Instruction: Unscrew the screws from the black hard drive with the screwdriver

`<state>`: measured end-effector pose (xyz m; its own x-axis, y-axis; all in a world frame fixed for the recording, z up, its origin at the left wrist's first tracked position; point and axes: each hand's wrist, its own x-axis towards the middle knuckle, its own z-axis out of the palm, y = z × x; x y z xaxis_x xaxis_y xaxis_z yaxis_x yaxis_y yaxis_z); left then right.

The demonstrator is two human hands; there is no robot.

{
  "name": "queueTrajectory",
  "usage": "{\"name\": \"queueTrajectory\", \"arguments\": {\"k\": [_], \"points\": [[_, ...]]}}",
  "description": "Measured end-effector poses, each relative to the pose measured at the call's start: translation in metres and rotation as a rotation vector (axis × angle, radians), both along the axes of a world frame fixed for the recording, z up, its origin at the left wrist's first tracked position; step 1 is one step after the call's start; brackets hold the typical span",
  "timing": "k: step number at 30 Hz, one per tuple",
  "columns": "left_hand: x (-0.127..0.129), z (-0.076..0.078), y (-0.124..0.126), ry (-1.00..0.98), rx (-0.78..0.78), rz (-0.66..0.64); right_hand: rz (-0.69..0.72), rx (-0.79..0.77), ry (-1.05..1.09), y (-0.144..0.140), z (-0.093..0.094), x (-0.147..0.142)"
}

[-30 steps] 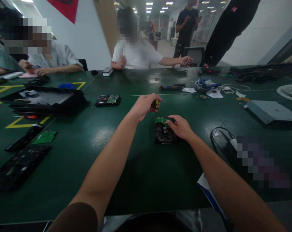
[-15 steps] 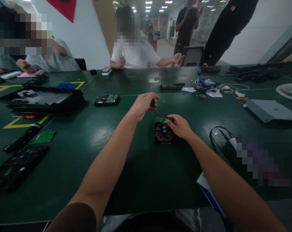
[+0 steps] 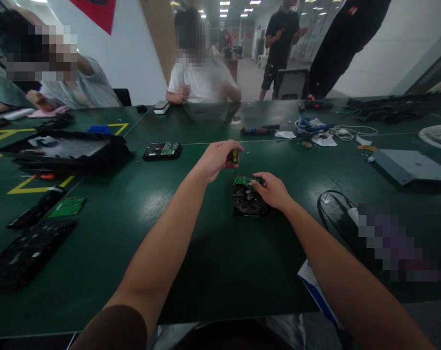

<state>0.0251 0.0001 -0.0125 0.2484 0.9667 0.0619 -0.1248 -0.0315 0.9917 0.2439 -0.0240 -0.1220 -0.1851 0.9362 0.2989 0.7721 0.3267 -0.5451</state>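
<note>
**Screwdriver set upright on a hard drive's circuit board**

A small screwdriver [image 3: 235, 158] is gripped in the closed left hand [image 3: 216, 159], its shaft held upright over the green circuit board [image 3: 246, 181]. The hard drive [image 3: 248, 198], lying mid-table [image 3: 213, 253], is steadied by the right hand [image 3: 273, 190], whose fingers are curled over the far edge. The board is judged still mounted, so removal seems unfinished. Screw heads and the tip's seating cannot be made out.

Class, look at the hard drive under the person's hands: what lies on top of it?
On the hard drive sits a green circuit board, with the right hand resting over its corner. What lies beneath that hand is covered.
</note>
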Motion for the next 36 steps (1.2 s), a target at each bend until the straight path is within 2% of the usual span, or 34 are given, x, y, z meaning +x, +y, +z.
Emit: {"name": "queueTrajectory", "arguments": {"k": [8,16,23,26,33,36], "points": [[0.0031,-0.0003,-0.0010,-0.160,-0.126,-0.015,0.002,0.003,-0.008,0.0005,-0.0001,0.0006],[0.0024,0.0016,-0.0014,-0.050,-0.078,-0.030,0.013,-0.003,-0.001,0.0010,-0.0002,0.0013],[0.0022,-0.0006,-0.0016,-0.140,-0.138,-0.029,0.018,0.000,-0.002,-0.0005,0.0015,0.0006],[0.0024,-0.0013,-0.0013,-0.121,-0.135,-0.058,0.013,0.010,0.002,-0.0005,0.0007,0.0003],[0.0029,-0.0008,-0.0001,-0.058,-0.053,0.090,0.003,0.000,-0.024,-0.0001,0.0024,0.0001],[0.0029,0.0000,-0.0009,-0.066,-0.059,0.070,0.009,-0.008,-0.022,0.0003,0.0031,0.0003]]}}
